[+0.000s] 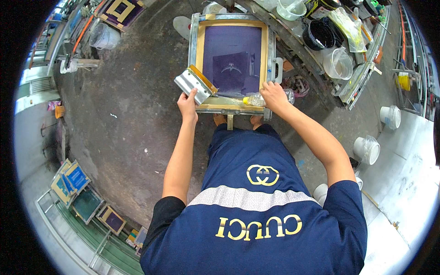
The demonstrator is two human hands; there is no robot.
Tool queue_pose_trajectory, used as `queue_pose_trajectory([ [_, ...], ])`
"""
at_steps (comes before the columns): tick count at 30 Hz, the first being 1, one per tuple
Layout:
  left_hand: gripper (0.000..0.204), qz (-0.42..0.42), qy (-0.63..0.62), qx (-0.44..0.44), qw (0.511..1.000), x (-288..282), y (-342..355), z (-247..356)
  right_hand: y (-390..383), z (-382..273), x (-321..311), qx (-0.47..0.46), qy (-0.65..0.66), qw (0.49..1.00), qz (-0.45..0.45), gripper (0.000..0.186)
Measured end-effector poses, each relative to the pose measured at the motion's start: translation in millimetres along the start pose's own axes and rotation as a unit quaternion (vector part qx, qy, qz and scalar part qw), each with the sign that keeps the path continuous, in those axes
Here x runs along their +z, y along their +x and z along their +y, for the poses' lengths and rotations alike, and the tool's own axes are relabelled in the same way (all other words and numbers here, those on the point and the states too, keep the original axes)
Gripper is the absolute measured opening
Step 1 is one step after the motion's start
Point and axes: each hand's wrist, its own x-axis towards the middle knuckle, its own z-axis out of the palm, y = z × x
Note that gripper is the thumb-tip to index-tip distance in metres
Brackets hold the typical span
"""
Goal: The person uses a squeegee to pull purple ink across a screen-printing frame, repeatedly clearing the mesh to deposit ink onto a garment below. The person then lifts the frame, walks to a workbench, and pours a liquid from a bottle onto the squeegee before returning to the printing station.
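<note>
In front of me stands a screen printing frame [232, 46] with purple mesh, tan tape along its inner border and a small pale design in the mesh. My left hand [188, 105] grips a squeegee [193, 85] with a silver metal holder and an amber blade, held tilted over the frame's near left corner. Over the near right corner, my right hand [275, 97] is closed round a clear plastic bottle [289, 95]. The bottle lies nearly level, its yellow cap end pointing left above the near tape. My palm hides the bottle's middle.
At the right, a metal bench carries a black bucket [319, 35], a clear tub [338, 63] and a white bowl [291, 8]. White buckets [366, 150] stand along the right wall. A whitish bucket [104, 36] is at far left. Several framed screens [87, 204] lean at lower left.
</note>
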Motion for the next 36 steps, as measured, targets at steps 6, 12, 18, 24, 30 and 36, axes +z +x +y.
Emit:
queue_pose_trajectory([
  [6,0.023,-0.021,-0.013,0.010,1.000,-8.8,-0.7,2.9,15.7,-15.1,-8.4,0.001,0.009,1.000,-0.013,0.012],
  [12,0.018,-0.056,0.188,0.049,0.979,-21.4,11.9,2.9,18.8,-18.4,0.4,-0.003,0.017,1.000,0.005,0.013],
  [18,0.025,-0.019,0.365,0.171,0.915,-3.2,0.5,-20.1,-19.8,0.1,14.7,0.060,0.071,0.995,0.037,0.043],
  [24,0.025,-0.132,0.269,0.119,0.947,81.6,-35.2,-60.0,-69.6,11.8,2.0,0.184,0.149,0.968,0.083,0.069],
  [30,0.026,-0.188,0.224,0.103,0.951,120.3,-46.5,-98.7,-88.6,13.2,-15.0,0.229,0.202,0.943,0.131,0.070],
  [36,0.025,-0.129,0.320,0.164,0.924,57.6,-16.6,-56.2,-91.8,15.0,-3.1,0.212,0.221,0.946,0.109,0.070],
])
